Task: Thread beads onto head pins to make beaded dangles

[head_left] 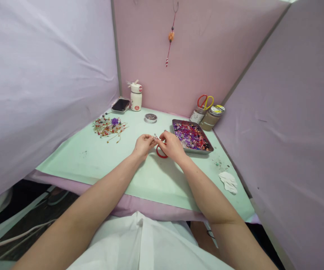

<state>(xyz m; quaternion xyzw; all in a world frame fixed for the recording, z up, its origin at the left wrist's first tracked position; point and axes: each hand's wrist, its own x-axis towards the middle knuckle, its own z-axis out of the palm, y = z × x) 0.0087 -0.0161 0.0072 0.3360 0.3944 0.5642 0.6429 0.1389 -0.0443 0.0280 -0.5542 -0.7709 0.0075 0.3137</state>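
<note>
A small pale piece [156, 137], thin and glinting, too small to make out further, sits pinched between the fingertips of the left hand [143, 145], just left of the metal tray [176, 129]. The right hand [172, 146] meets it there, fingers curled narrow around a red-handled tool [159, 153] whose loop shows under the palm. The tray is shallow and rectangular, filled with purple, pink and dark beads [191, 135]. Behind the tray, two jars [210, 117] stand, one holding scissors [205, 101]. Left of the tray's far corner lies a small round tin [150, 118]; farther left, a heap of beaded pins [110, 126] is spread on the green mat [94, 157].
</note>
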